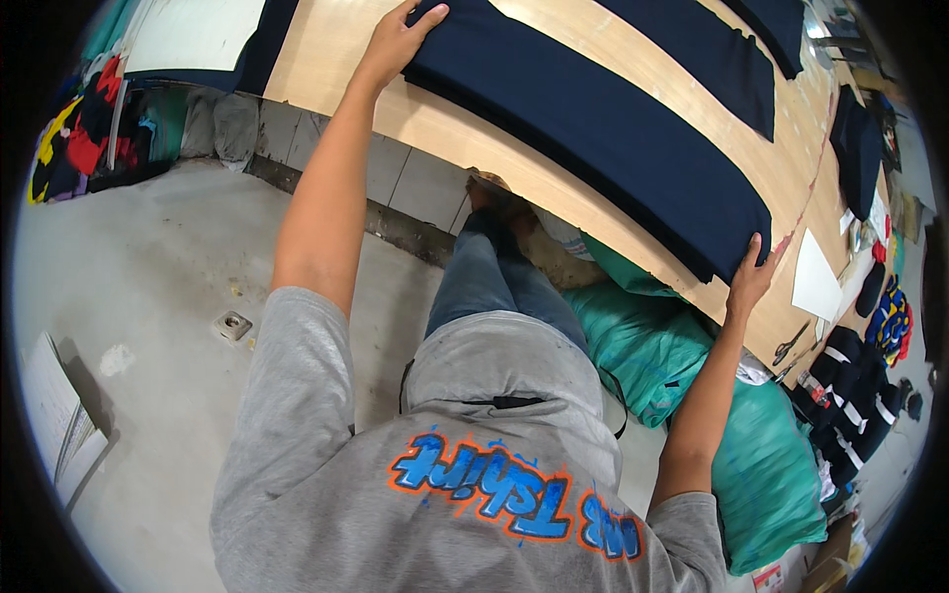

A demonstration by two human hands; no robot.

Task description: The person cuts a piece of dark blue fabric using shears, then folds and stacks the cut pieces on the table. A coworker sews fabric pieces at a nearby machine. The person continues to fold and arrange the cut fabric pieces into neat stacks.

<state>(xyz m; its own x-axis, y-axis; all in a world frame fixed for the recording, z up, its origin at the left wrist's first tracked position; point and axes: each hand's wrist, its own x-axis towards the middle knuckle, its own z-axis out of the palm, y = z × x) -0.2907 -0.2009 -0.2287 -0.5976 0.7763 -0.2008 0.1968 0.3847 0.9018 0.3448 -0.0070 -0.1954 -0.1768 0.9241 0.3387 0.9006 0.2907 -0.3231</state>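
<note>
A long folded strip of navy fabric [583, 138] lies slantwise on the light wooden table [435, 114], close to its near edge. At its far left end, my left hand [393, 47] grips the fabric, the thumb resting over the cloth's edge. My right hand [751, 282] holds the opposite end at the near right corner, with part of the fingers hidden by the cloth. Between the two hands the fabric lies flat, in stacked layers. Another navy fabric piece [707, 69] lies beyond it, and a further dark piece [776, 30] sits behind that.
Scissors [789, 344] and a white paper sheet [817, 275] lie on the table's right part. Green sacks [761, 465] stand on the floor beside my right arm. Colourful cloth [84, 138] is heaped at far left. A floor socket [233, 324] and papers [64, 420] are at left.
</note>
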